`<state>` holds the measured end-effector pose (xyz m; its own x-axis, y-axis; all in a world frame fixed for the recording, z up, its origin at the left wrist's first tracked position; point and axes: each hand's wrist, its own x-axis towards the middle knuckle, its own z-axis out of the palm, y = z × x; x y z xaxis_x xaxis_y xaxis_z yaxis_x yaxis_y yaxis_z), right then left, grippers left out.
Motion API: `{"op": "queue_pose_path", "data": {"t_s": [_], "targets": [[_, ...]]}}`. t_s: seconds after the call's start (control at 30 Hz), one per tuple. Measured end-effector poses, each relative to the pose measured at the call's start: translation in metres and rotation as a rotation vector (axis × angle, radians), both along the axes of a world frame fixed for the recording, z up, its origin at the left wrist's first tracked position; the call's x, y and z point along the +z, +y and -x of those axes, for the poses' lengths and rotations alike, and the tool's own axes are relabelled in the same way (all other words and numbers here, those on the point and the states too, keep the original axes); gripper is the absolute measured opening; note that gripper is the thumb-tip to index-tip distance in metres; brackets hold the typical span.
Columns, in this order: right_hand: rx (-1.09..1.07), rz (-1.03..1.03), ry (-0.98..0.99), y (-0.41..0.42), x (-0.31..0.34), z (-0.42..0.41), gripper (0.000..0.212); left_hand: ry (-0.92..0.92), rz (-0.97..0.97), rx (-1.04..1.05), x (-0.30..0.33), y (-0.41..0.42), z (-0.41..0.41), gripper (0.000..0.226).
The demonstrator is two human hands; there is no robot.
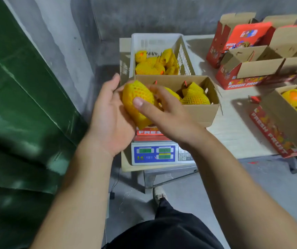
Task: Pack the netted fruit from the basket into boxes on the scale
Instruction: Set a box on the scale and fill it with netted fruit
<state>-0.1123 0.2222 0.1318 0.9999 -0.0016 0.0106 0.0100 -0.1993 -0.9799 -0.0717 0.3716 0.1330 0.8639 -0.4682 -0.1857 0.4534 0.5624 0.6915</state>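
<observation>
Concrete wall, netted fruit [137, 103] between fingers [142, 102]

Your left hand [108, 112] and right hand [164, 110] cover much of the netted fruit [135, 97] you hold, so its far side and lower end stay hidden. Your right hand also blocks the near left corner of the box [198, 112] on the scale [155, 155], and part of the scale's keypad. The 3 green readouts on the scale are too blurred to read. At the right edge, the frame cuts off the packed box [287, 119] and the open red boxes [251, 65]. The fruit deep in the white basket [155, 42] merge into 1 yellow mass you cannot count.
</observation>
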Motion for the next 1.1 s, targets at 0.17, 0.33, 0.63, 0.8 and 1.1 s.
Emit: {"op": "queue_pose_path", "data": {"t_s": [0.17,0.33,0.63,0.8,1.1], "targets": [[-0.078,-0.164,0.014,0.004,0.009,0.008,0.038,-0.245,-0.156,-0.040,-0.009,0.016,0.004,0.050],[-0.092,-0.338,0.082,-0.001,0.009,0.013,0.032,-0.359,-0.290,0.029,-0.013,0.011,0.015,0.050],[0.044,-0.459,0.028,-0.022,-0.002,0.019,0.054,-0.343,-0.356,0.037,-0.005,-0.012,0.016,0.043],[-0.068,-0.477,0.024,-0.036,-0.012,0.006,0.051,-0.302,-0.297,0.063,-0.009,-0.020,0.006,0.036],[-0.329,-0.122,-0.160,-0.056,-0.022,-0.051,0.051,-0.157,-0.466,0.251,-0.025,-0.002,-0.019,0.025]]}}
